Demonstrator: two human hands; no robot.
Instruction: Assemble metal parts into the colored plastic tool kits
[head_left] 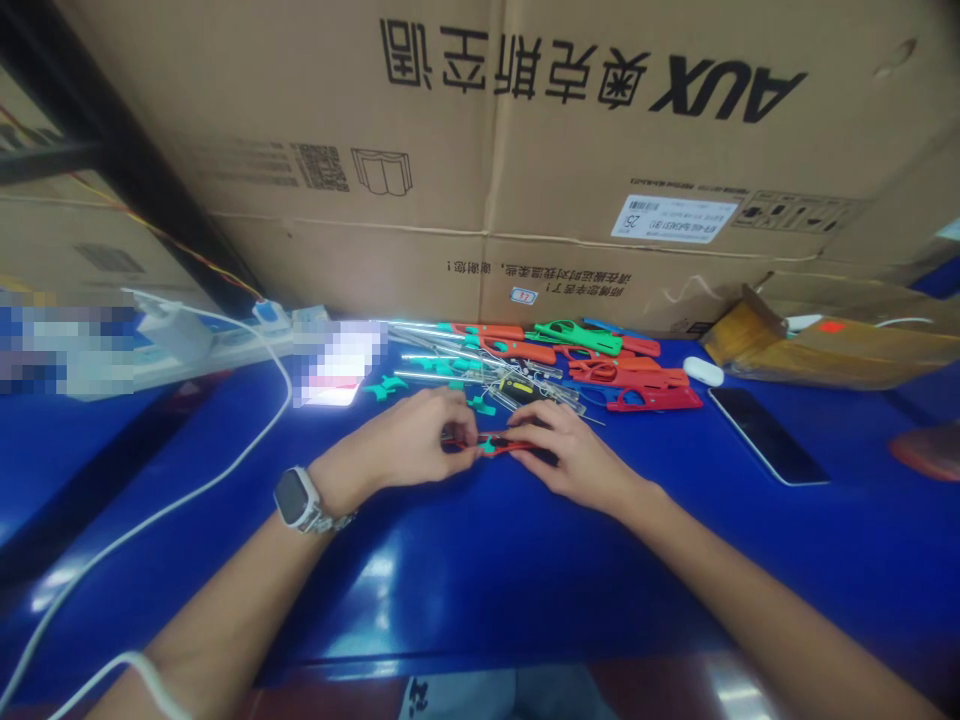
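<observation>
Both my hands meet over a small red tool with a teal collar low above the blue table. My left hand, with a watch on its wrist, pinches the tool's left end with closed fingers. My right hand grips its right end, fingers curled round it. Just behind them lies a pile of red, green and teal plastic-handled tools with metal rods. Loose teal pieces lie left of the pile.
A large cardboard box stands along the back. A phone and a white earbud case lie at right, beside brown packaging. A power strip with a charger and a white cable are at left.
</observation>
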